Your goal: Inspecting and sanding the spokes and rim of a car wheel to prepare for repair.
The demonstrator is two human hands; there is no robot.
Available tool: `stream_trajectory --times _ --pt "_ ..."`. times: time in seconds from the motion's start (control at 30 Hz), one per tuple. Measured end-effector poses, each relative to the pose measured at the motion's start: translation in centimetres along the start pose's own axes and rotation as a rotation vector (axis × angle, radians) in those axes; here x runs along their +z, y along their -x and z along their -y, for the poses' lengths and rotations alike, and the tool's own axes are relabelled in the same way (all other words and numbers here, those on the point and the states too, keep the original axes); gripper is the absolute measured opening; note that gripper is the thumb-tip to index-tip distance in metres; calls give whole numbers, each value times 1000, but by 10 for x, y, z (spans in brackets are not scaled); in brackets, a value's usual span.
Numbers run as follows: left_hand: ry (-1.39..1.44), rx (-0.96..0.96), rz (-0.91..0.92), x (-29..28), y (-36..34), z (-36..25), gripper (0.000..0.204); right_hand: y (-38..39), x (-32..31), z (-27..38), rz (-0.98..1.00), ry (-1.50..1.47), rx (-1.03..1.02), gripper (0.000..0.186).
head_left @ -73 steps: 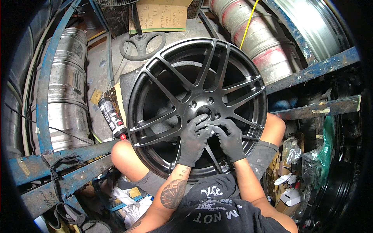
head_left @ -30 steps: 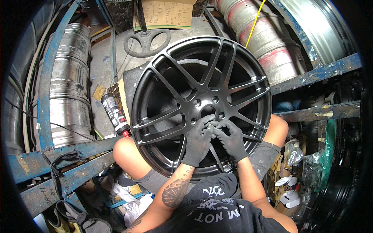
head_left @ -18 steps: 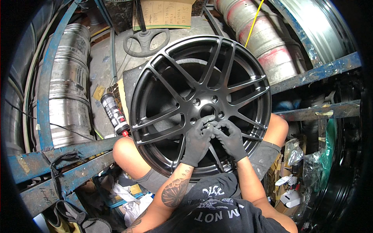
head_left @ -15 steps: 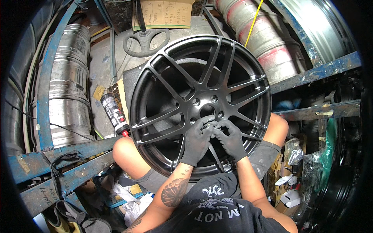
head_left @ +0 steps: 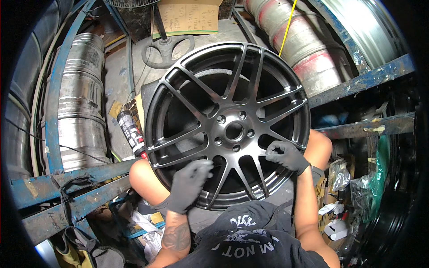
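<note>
A matte black multi-spoke car wheel (head_left: 243, 108) lies face up across my lap, its round centre bore ringed by several bolt holes. At its lower left, my left hand (head_left: 190, 185) in a dark glove hovers over the rim, the fingers curled together and slightly blurred. Over the spokes on the right is my gloved right hand (head_left: 287, 156), its thumb and fingertips drawn into a pinch. Whatever either hand may hold is too small or hidden to make out.
Stacked silver wheel rims (head_left: 82, 98) stand at the left, more rims (head_left: 308, 58) at the upper right. Blue metal frames (head_left: 366, 85) border both sides. A black bottle (head_left: 129, 129) lies left of the wheel. Beyond it are a fan base (head_left: 166, 49) and a cardboard sheet (head_left: 190, 18).
My hands have separated from near the wheel's hub, the left moving down and left, the right moving right. The wheel has turned a little and shifted slightly left.
</note>
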State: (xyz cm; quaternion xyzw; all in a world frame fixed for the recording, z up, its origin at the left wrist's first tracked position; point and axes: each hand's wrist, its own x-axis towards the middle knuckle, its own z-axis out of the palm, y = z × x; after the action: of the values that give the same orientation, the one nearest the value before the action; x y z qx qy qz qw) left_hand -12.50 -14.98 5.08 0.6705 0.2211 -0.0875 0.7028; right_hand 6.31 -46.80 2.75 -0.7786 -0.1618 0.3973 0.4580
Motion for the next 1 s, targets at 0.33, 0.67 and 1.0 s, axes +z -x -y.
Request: stream_trajectory --times 0.33,0.67,1.0 --pt "1005 204 -357 11 22 30 37 -11 -22 13 323 -13 64 19" --pt "812 165 -487 32 -5 -5 34 -9 -31 8 303 -130 -12 19" --pt "424 155 -384 -2 -89 -69 20 25 72 -4 2 -507 56 17"
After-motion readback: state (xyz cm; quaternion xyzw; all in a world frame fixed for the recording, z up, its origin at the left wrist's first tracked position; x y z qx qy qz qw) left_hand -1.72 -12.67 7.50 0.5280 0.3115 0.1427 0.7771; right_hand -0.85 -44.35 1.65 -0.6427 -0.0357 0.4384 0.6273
